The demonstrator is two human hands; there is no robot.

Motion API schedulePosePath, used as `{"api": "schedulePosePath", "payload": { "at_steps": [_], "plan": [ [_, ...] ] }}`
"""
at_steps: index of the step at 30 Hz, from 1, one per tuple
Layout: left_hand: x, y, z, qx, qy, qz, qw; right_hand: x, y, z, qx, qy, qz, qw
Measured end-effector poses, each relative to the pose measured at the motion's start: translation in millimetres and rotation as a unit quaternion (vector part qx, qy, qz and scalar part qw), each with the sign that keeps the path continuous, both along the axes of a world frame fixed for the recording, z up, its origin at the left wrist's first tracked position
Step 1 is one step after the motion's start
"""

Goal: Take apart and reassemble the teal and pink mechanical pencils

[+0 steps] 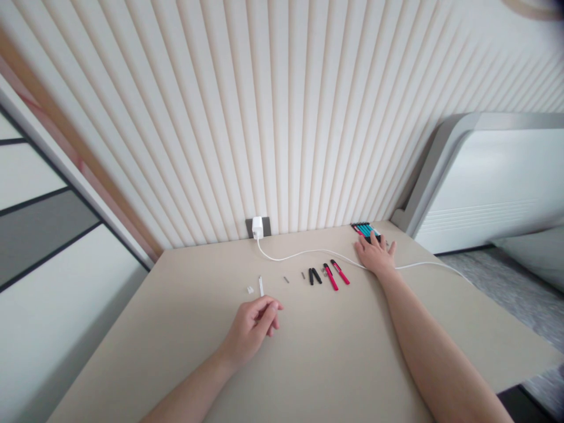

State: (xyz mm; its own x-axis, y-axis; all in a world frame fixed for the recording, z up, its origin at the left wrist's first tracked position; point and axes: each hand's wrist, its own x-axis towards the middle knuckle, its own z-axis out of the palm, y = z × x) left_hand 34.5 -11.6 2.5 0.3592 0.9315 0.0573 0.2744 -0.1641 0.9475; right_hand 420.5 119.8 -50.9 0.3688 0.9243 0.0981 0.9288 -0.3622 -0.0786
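Closest to the edge of the beige tabletop [145, 346], the person's left hand [250, 330] hovers with its fingers [269, 317] curled loosely in toward the palm; whether they pinch anything small cannot be told from here. Just beyond those fingers, a slim white pen barrel [261, 286] lies by itself, with a small white cap-like piece [250, 289] just beside it. Further right, a line of parts runs across the table: a small grey piece [286, 279], a second grey piece [303, 275], two black pen parts [314, 276] lying close together, then two red-and-black marker pens [331, 277] [339, 272], slanted and apart from each other. The right hand [374, 254] is open and pressed palm-down on the tabletop, fingers spread, grasping nothing. Its fingertips touch or nearly touch a tight row of teal, red and black pens [363, 230] near the far edge. A white charging cable [304, 251] passes beneath that hand's wrist area, running from a white plug adapter [257, 228] in a dark wall socket [264, 227] to beyond the table's right side. Behind everything rises a cream ribbed wall panel [282, 117].
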Motion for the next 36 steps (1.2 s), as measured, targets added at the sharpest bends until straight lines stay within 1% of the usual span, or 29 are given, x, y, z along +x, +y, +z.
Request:
{"api": "schedulePosePath", "payload": {
  "at_steps": [5, 11, 15, 17, 20, 22, 24, 28, 36],
  "plan": [
    [1.3, -0.4, 1.9, 0.003, 0.002, 0.000, 1.000, 2.6, 2.7, -3.9, -0.005, 0.012, -0.002, 1.000],
    [0.5, -0.3, 1.0, 0.001, 0.006, -0.003, 1.000, 3.0, 2.0, -4.2, 0.001, 0.019, -0.001, 1.000],
    [-0.5, 0.3, -0.6, 0.001, 0.005, -0.007, 1.000, 0.3, -1.1, -2.7, 0.038, 0.018, -0.004, 0.999],
    [-0.6, 0.3, -0.4, 0.000, 0.005, -0.007, 1.000, -1.4, -3.4, -0.8, 0.070, 0.012, -0.028, 0.997],
    [-0.2, 0.0, 0.8, -0.003, 0.004, -0.006, 1.000, -2.8, -6.7, 3.1, 0.103, 0.012, -0.106, 0.989],
    [0.2, -0.3, 1.8, -0.004, 0.004, -0.005, 1.000, -2.7, -8.3, 5.7, 0.116, 0.021, -0.148, 0.982],
    [0.5, -0.6, 2.4, -0.005, 0.005, -0.005, 1.000, -2.1, -9.1, 7.8, 0.116, 0.035, -0.170, 0.978],
    [0.7, -1.0, 2.9, -0.005, 0.000, -0.003, 1.000, -1.2, -9.0, 9.8, 0.101, 0.059, -0.170, 0.978],
    [0.4, -0.7, 1.4, -0.001, 0.002, -0.008, 1.000, -1.3, -8.2, 6.8, 0.108, 0.065, -0.161, 0.979]
  ]
}}
